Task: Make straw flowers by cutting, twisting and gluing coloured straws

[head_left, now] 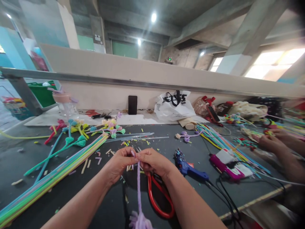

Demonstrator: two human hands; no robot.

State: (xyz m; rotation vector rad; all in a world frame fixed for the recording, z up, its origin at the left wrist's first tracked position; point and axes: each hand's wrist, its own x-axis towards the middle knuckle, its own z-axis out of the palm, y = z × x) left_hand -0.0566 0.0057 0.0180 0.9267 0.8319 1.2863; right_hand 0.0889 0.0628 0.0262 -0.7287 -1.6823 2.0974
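Observed from beside the dark grey bench (pixel 111 206): the left hand (pixel 121 162) has thumb and forefinger pinched together on the upper end of a lilac fuzzy stem (pixel 138 184). The right hand (pixel 154 160) is clamped on the same stem, just beside the left grip. The stem hangs from both grips toward the wearer and ends in a lilac tufted head (pixel 140 221).

Caution 1: scissors with red loop handles (pixel 150 194) lie at the right hand, metal tips showing just beyond the fingertips. Blade opening cannot be determined. A slip or sudden twist could nick a finger or the stem.

Caution 2: the tufted head hangs unsupported by either grip; a loose pinch could let the stem turn or drop.

Caution 3: a blue glue gun (pixel 184 165) rests near the right forearm. Its heat cannot be judged; a wide elbow movement could knock it or snag its black cord (pixel 215 190).
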